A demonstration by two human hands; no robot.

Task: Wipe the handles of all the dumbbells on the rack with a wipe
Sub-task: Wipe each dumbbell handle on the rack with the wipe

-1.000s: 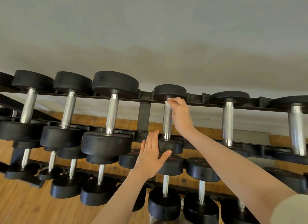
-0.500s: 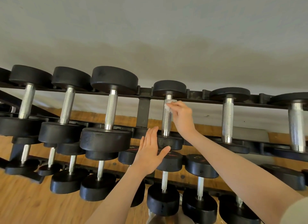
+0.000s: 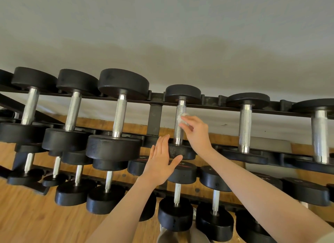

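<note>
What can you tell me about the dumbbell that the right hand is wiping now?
The dumbbell lies across the top tier of the rack. It has two black round heads, rubber by the look, and a silver knurled metal handle. The right hand pinches a small white wipe against the handle's upper part. The left hand, fingers straight, rests at the near head.

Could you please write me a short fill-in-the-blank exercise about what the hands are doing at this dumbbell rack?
1. The right hand presses a white ____ against a handle.
2. That dumbbell sits on the rack's ____ tier.
3. The left hand, fingers straight, holds ____.
4. The floor is made of ____.

Missing words: wipe; top; nothing; wood
</note>
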